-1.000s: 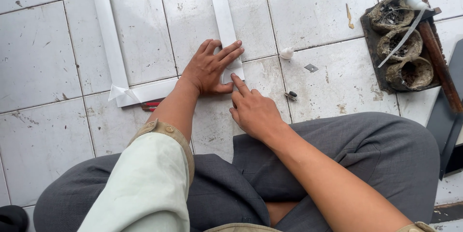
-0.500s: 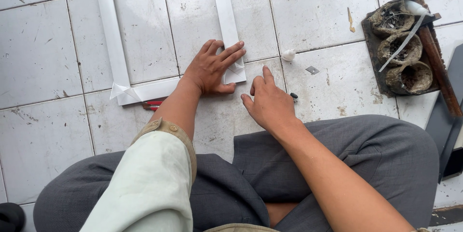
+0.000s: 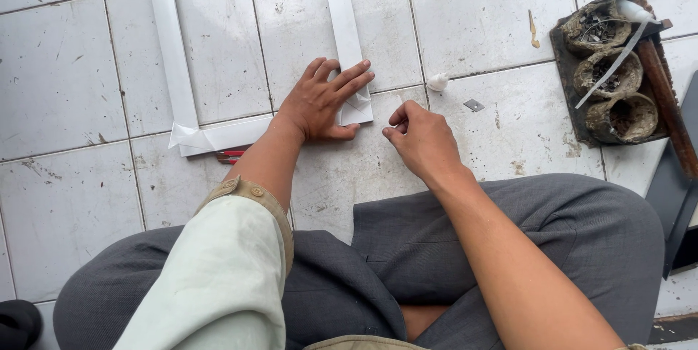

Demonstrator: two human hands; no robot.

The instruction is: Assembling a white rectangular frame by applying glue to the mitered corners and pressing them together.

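While we look down over crossed legs in grey trousers [image 3: 509, 248], we see the left hand [image 3: 323, 99] pressed flat, fingers spread, on the lower right corner of a white strip frame [image 3: 174, 52] lying on the white tiled floor [image 3: 65, 66] at the centre of the frame. The right hand [image 3: 422, 139] sits just beside it, right of centre, fingers curled with thumb and forefinger pinched together; we cannot tell what, if anything, they grip. A red tool [image 3: 231, 156] pokes out under the frame's bottom strip. At the upper right, a dark tray [image 3: 563, 59] holds three worn round cups.
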